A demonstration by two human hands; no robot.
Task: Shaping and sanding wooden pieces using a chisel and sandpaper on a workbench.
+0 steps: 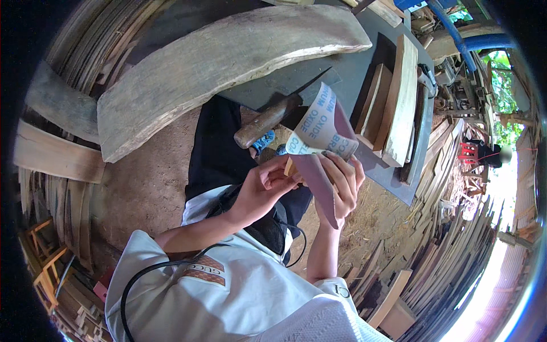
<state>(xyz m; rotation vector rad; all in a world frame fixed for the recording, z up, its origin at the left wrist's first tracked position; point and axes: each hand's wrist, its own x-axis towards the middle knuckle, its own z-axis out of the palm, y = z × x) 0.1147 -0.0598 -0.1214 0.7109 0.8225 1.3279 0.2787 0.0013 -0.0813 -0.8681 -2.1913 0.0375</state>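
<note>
Both hands are in front of my body, close together. My right hand (343, 183) grips a curled sheet of sandpaper (326, 134); its reddish-brown grit side and pale printed back both show. My left hand (268, 183) is closed, its fingertips pinching a small pale wooden piece (291, 167), mostly hidden behind the sheet and fingers. Just beyond them, a tool with a worn wooden handle (265, 122) and a dark pointed blade juts over the near edge of the dark tabletop (350, 68).
A large curved plank (228, 54) spans the table's left side. Shorter curved wood blocks (397, 102) lie on its right, beside a metal clamp-like tool (427, 80). Stacked timber strips (439, 256) fill the right floor, and boards (57, 151) lean at the left. A person (489, 154) is far right.
</note>
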